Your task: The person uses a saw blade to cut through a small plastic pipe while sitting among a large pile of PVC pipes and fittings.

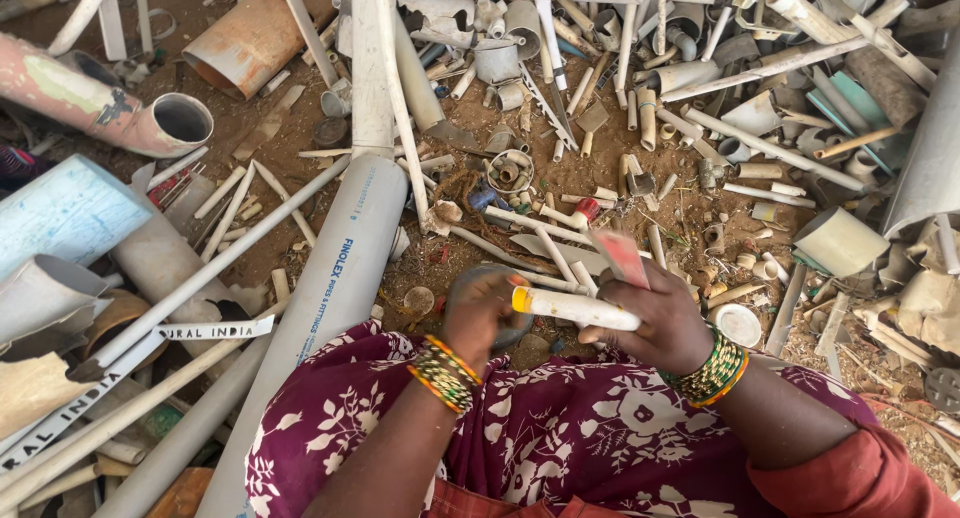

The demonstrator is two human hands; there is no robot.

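The left hand (482,316) is closed around a round grey stone-like lump (505,313), its fingers curled over the top. Just beside it, the right hand (655,323) is clamped on a short white plastic pipe piece with a yellow end (572,308), which lies crosswise between the two hands, the yellow end touching the left hand's fingers. The right hand also pins a flat reddish plastic strip (620,258) that sticks up and away from the fingers. Both wrists wear stacked green and gold bangles (715,371). Below the hands lies the person's lap in maroon cloth with a white flower print (560,428).

Beyond, bare brown dirt ground (450,268) is strewn with broken white and grey pipe offcuts. A long, wide grey plastic pipe (330,288) runs diagonally past the left knee. Farther left sit a pale blue pipe section (65,213) and a pinkish pipe elbow with an open mouth (120,108). A small white round cap (740,324) lies just right of the right wrist.
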